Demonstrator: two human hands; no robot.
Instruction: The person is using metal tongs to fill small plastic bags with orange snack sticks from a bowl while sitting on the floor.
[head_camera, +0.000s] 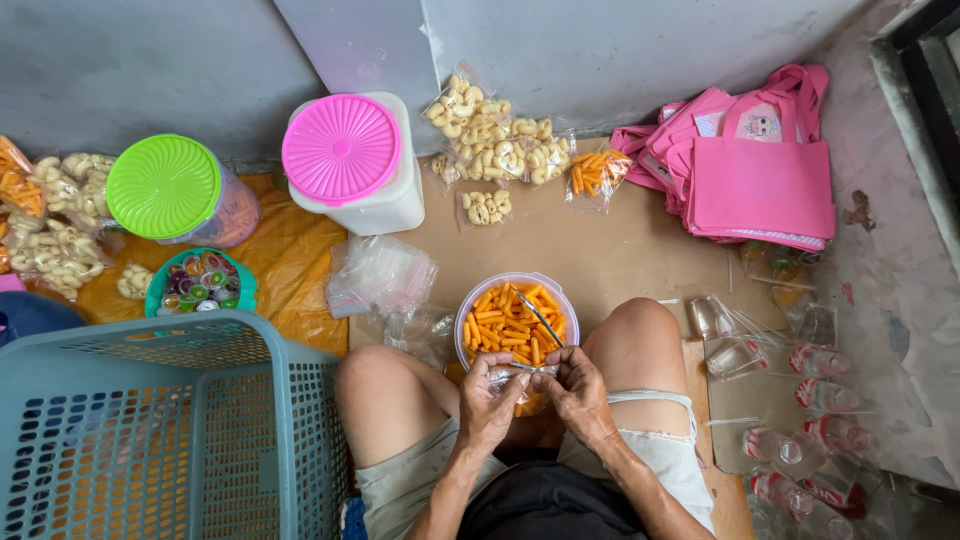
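Both hands, left hand (489, 398) and right hand (578, 390), pinch together on a small clear plastic packet (517, 374) just near of the round bowl of orange snack sticks (513, 322), keeping its mouth open for filling.

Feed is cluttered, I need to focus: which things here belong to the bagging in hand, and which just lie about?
In hand:
left hand
right hand
small clear bag
bowl of orange snack sticks
spoon
stack of clear bags

Lying about:
blue basket
pink tote bags
green-lidded jar
sealed water cups
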